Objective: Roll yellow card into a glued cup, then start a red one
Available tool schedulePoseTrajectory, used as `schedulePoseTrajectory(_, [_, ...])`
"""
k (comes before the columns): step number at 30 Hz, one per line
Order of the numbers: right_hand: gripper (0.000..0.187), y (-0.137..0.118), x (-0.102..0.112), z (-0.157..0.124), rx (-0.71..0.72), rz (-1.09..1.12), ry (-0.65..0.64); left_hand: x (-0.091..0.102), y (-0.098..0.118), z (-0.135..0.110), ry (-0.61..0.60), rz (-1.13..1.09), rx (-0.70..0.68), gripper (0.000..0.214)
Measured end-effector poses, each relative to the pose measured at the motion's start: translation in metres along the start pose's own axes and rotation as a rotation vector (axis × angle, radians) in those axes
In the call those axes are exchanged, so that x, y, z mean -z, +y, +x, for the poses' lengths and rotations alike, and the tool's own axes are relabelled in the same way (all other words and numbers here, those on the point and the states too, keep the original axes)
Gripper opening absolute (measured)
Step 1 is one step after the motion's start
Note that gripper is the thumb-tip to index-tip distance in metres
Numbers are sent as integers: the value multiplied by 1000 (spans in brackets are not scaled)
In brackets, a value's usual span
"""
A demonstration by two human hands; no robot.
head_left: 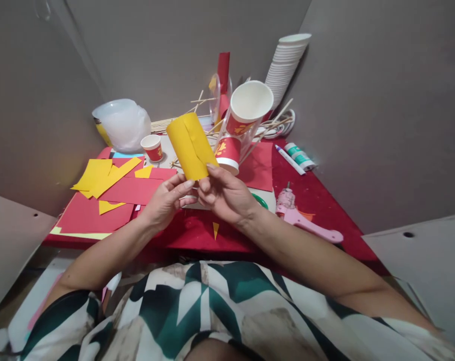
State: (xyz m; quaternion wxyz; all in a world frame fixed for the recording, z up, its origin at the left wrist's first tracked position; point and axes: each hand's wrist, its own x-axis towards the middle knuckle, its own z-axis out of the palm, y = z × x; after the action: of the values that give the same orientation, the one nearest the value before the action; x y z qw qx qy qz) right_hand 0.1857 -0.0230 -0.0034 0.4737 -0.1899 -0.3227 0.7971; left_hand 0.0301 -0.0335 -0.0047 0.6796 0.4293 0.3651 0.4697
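Note:
Both hands hold a yellow paper tube (187, 145) at its lower end, tilted to the left above the table. A seam with an uneven edge runs down its side. My left hand (170, 198) pinches the bottom rim between thumb and fingers. On the right of that rim, my right hand (227, 193) grips with its thumb on the outside. Just behind the tube, a red-and-white paper cup (250, 108) sits over a second, upturned paper cup (228, 153), with clear plastic around them. Whatever is inside the tube is hidden.
Red paper sheets (99, 215) and yellow paper pieces (95, 175) lie at the left. A small paper cup (152, 148) stands behind them. At the right are a pink glue gun (310, 223), a marker (290, 160) and a green-and-white roll (299, 156). Stacked white cups (287, 65) lean at the back.

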Motion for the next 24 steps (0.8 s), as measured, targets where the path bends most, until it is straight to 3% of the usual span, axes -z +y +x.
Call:
schedulePoseTrajectory(6, [45,-3,-5,-4,-51,-17,-67,-16,-11,-4,-64,-218,54,30])
schedulePoseTrajectory(16, [47,4,-3,0,-20,6,-130,-29,-14,1,-8,-357,5,20])
schedulePoseTrajectory(21, [40,10,3,4,9,-2,-114,-28,-13,9,179,-429,54,17])
schedulePoseTrajectory(24, [35,12,1,2,-19,-51,-115,-22,-13,10,256,-500,8,16])
